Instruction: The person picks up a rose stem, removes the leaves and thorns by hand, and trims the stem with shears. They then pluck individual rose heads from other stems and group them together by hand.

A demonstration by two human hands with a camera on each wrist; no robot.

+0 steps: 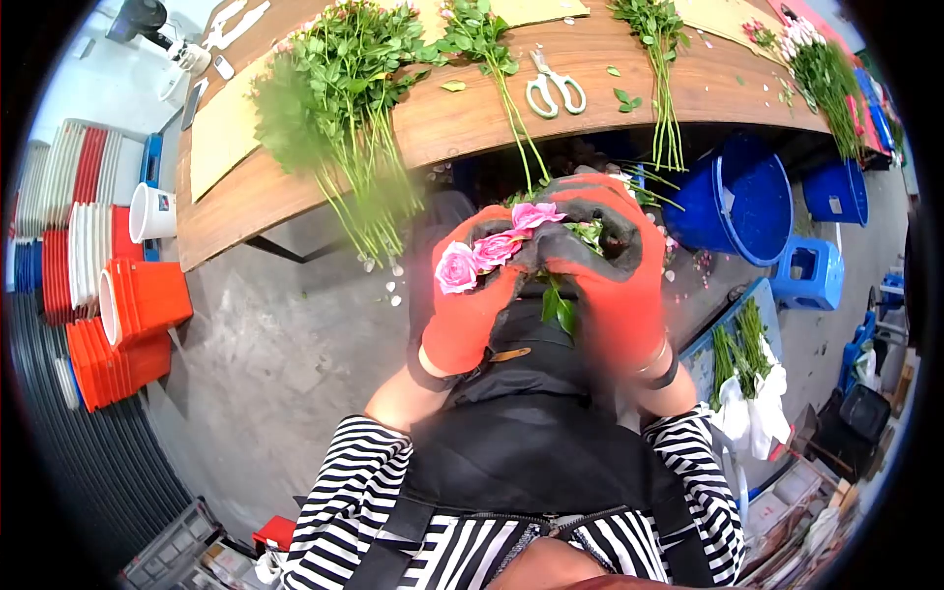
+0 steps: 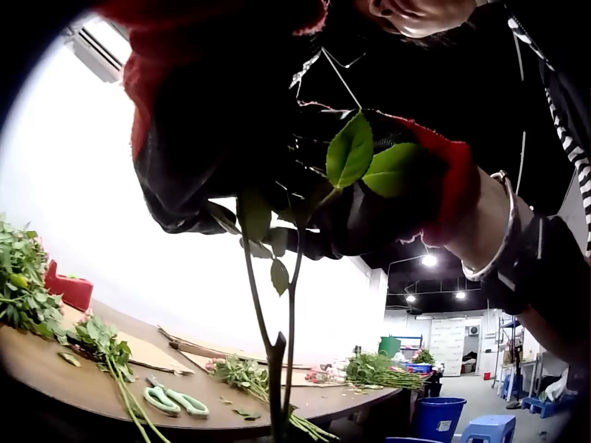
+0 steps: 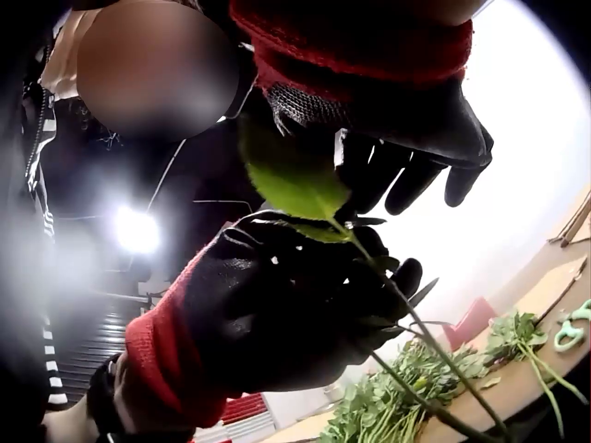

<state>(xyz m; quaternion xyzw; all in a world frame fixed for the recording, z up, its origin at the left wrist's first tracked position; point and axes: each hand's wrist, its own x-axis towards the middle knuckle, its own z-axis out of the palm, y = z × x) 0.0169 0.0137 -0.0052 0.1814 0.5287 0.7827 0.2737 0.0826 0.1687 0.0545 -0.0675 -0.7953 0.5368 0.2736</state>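
Pink roses (image 1: 496,250) are bunched in front of the person's body. The left hand (image 1: 470,310), in a red and black glove, grips them below the heads. In the right wrist view its fingers wrap round the leafy stems (image 3: 420,323), which run down past it. The right hand (image 1: 619,265), gloved alike, cups over the far side of the bunch, its fingertips and thumb close to the farthest rose (image 1: 536,215). I cannot tell whether it pinches anything. Green leaves (image 2: 351,152) stick out between the hands in the left wrist view.
On the brown table (image 1: 442,128) lie leafy flower bundles (image 1: 344,88), more cut stems (image 1: 659,59) and pale-green-handled scissors (image 1: 554,88). Blue buckets (image 1: 733,202) and a blue stool (image 1: 808,273) stand at right. Orange buckets (image 1: 128,324) are at left. Wrapped stems (image 1: 742,354) lie near the right elbow.
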